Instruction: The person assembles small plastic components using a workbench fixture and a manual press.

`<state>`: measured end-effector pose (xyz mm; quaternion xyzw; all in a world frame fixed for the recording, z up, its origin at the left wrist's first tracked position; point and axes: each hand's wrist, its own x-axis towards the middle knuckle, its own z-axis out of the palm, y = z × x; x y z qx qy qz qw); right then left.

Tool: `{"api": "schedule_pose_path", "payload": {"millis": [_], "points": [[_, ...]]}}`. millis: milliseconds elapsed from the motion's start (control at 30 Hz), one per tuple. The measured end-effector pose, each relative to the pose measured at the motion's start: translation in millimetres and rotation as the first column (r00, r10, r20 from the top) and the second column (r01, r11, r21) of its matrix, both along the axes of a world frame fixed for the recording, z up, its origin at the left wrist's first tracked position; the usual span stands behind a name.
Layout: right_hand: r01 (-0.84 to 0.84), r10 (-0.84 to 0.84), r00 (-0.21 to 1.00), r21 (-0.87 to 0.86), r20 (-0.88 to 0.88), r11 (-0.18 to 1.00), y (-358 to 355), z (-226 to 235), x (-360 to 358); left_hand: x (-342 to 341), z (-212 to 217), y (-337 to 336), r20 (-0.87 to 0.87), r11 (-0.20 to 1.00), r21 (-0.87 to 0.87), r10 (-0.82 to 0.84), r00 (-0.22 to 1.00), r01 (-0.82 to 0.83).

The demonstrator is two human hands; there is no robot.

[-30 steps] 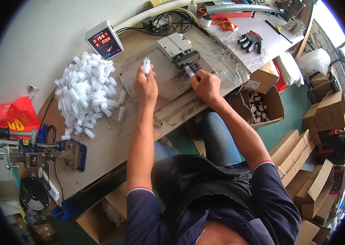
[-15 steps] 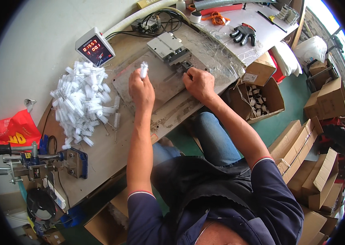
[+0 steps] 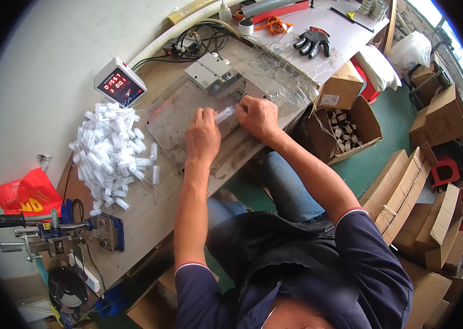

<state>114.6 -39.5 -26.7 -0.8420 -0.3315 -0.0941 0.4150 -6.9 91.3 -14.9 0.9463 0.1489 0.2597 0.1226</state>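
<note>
My left hand point(image 3: 202, 138) is closed over the worn metal plate point(image 3: 174, 112), holding a small white bristle brush point(image 3: 224, 115) that points to the right. At the brush's other end, the fingers of my right hand point(image 3: 259, 117) are pinched together around its tip; the exact grip there is hidden. Just beyond both hands sits a grey metal clamping fixture point(image 3: 209, 72), which neither hand touches. To the left lies a large heap of similar white brushes point(image 3: 108, 153) with thin wire stems.
A box with a red digital display point(image 3: 120, 82) stands behind the heap. At left are a lever press point(image 3: 56, 227) and a red bag point(image 3: 29, 192). A black glove point(image 3: 312, 42) lies at the far right, above a carton point(image 3: 371, 123) holding small white pieces.
My right hand has left the fixture and come to the brush. My left hand has swung the brush from upright to pointing right, toward it. The display reading has changed.
</note>
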Motion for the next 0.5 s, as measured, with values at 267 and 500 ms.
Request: {"api": "schedule_pose_path", "payload": {"millis": [267,500], "points": [[0.016,-0.016,1.000,0.015,-0.009,1.000,1,0,1,1,-7,3,-0.003,0.999,0.001,0.034,0.999,-0.034],[0.031,-0.021,0.996,0.113,-0.081,0.993,-2,-2,0,-18,-1,0,0.082,0.992,0.088,0.088,0.993,-0.095]]}}
